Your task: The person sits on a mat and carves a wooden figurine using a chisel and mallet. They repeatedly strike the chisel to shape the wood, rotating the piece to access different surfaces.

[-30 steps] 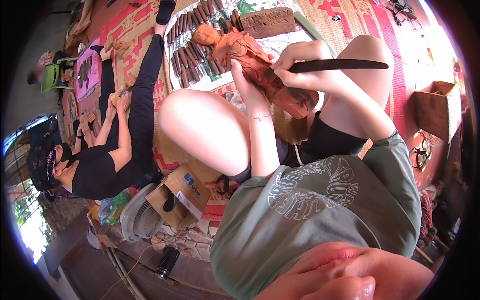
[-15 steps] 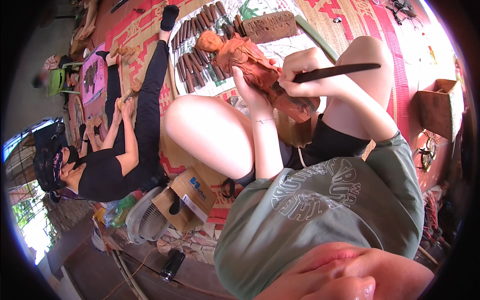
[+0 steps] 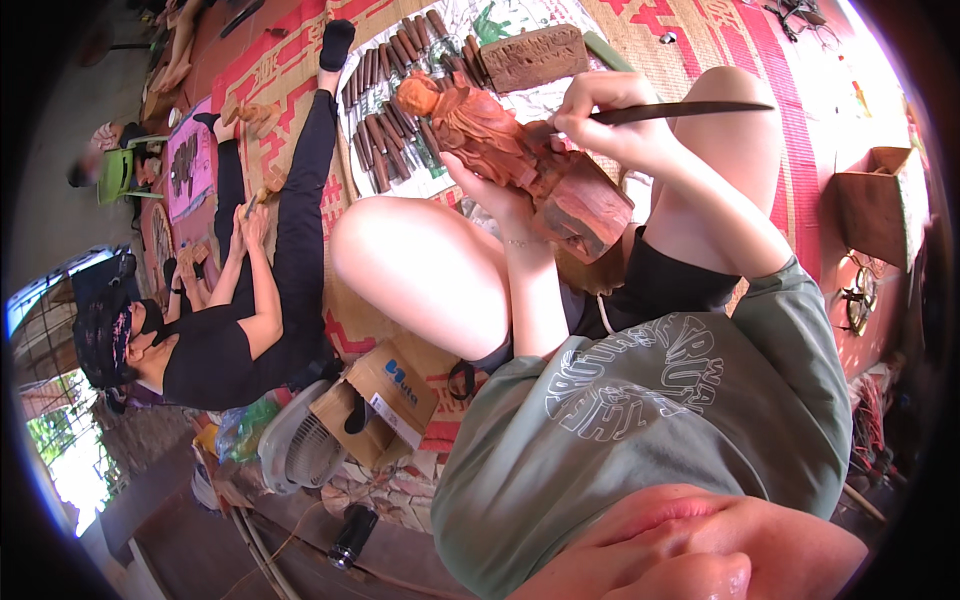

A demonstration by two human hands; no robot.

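A reddish carved wooden figurine (image 3: 485,130) lies slantwise above my lap, its head to the upper left and its block-like base towards me. My left hand (image 3: 492,190) cradles it from below, thumb side against its flank, with the fingers partly hidden under it. In my right hand (image 3: 608,112) is a long, slim dark tool (image 3: 690,110), pinched near its left end; the rest sticks out to the right past my wrist. The fingertips are close to the figurine's lower part. I cannot tell whether the tool's working end touches the wood.
Beyond the figurine, many dark-handled chisels (image 3: 382,135) lie on a white cloth, beside a brown brick-like block (image 3: 535,58). To my left another person (image 3: 215,350) sits working on a small wooden piece. A cardboard box (image 3: 392,395), a fan (image 3: 300,445) and a wooden box (image 3: 880,205) stand around.
The figurine has been turned, so more of its base and end face shows. My right hand has shifted up and slightly away from me, and the tool lies at a flatter angle.
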